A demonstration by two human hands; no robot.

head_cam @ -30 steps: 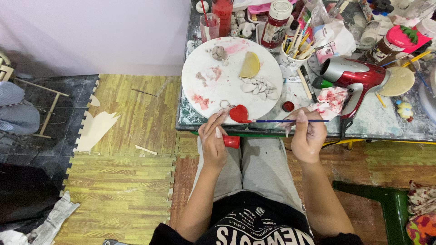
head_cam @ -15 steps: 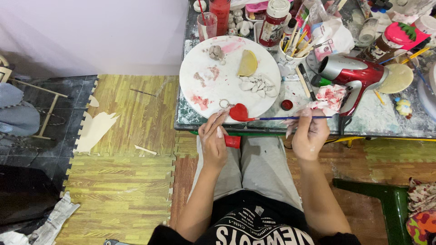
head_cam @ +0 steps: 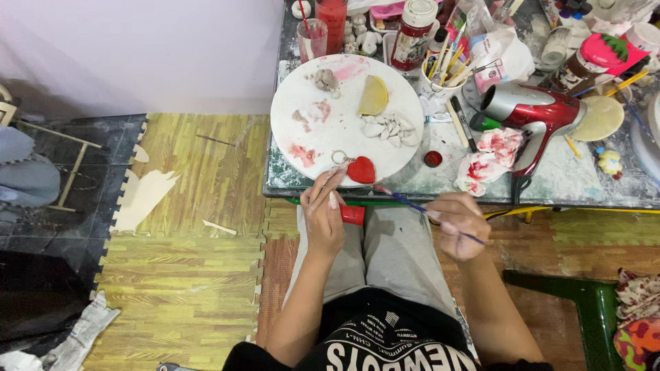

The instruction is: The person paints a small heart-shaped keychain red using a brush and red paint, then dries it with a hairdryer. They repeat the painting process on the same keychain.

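I sit at a cluttered table [head_cam: 591, 189], looking down at my lap. My left hand [head_cam: 324, 218] pinches a red heart [head_cam: 361, 170] on a keyring, at the near rim of a round white board [head_cam: 344, 134]. My right hand [head_cam: 457, 223] is closed around a thin blue brush [head_cam: 412, 205], its tip just right of the heart. A red tube [head_cam: 352, 214] lies on my lap below the heart. A red hairdryer [head_cam: 533, 113] lies well right of the board.
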